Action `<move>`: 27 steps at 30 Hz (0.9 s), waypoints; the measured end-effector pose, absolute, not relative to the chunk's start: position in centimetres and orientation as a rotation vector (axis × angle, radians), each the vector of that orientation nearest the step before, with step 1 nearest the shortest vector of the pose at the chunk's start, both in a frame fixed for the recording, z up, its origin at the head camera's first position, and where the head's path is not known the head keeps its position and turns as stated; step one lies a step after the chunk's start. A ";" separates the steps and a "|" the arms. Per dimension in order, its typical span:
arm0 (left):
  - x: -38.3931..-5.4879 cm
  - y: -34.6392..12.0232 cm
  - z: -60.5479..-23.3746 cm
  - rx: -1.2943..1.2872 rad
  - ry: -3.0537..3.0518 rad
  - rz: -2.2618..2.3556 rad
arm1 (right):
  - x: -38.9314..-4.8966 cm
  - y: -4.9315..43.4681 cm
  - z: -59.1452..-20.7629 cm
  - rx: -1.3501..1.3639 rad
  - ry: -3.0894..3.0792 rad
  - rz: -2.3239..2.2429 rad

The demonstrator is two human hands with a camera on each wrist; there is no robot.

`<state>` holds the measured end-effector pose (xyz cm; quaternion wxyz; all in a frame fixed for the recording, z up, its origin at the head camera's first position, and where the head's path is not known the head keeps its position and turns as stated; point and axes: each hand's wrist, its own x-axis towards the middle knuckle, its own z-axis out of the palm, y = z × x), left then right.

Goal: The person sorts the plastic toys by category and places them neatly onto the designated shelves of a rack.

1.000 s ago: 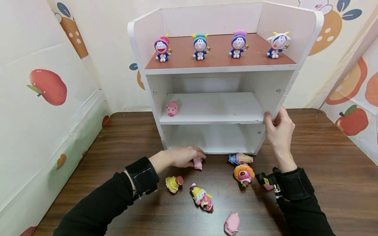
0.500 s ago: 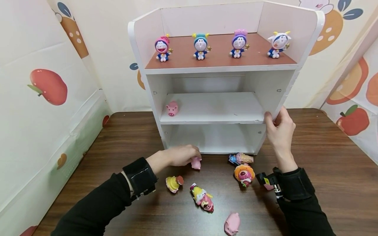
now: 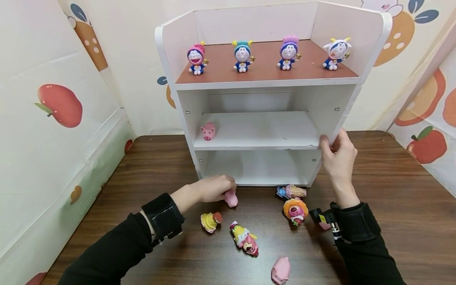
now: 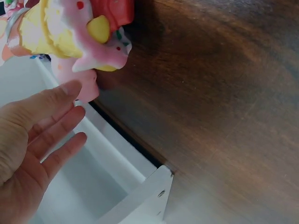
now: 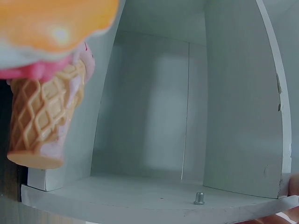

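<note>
My left hand (image 3: pixel 208 189) pinches a small pink pig figurine (image 3: pixel 231 199) over the table in front of the white toy shelf (image 3: pixel 260 132). In the left wrist view, the thumb touches the pig (image 4: pixel 85 85), partly hidden behind a yellow and pink figurine. The right hand (image 3: pixel 338 158) grips the right side panel of the shelf at the middle board's height. A second pig (image 3: pixel 208 131) stands at the left end of that middle board, and a third pig (image 3: pixel 280 270) lies near the front of the table.
Four-like rows aside, several hooded cat figurines (image 3: pixel 242 56) line the top board. On the table lie a yellow-skirted figurine (image 3: pixel 210 222), a yellow and pink figurine (image 3: pixel 244 239), an orange-ringed figurine (image 3: pixel 295 211) and an ice-cream-cone figurine (image 3: pixel 291 192) by the shelf's base.
My left hand has drawn the pig a little leftward along the shelf's front, and the pig has tilted. The right hand keeps its grip on the side panel.
</note>
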<state>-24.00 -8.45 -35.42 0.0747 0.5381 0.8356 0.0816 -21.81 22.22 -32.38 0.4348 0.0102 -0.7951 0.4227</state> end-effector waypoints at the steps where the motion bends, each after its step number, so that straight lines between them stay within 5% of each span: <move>1: -24.0 -8.5 -35.4 1.611 2.505 0.235 | -21.8 22.2 -32.4 0.025 -1.980 1.053; 27: -23.9 -7.4 -35.4 1.527 2.389 0.116 | -21.8 22.3 -32.4 0.024 -1.985 1.047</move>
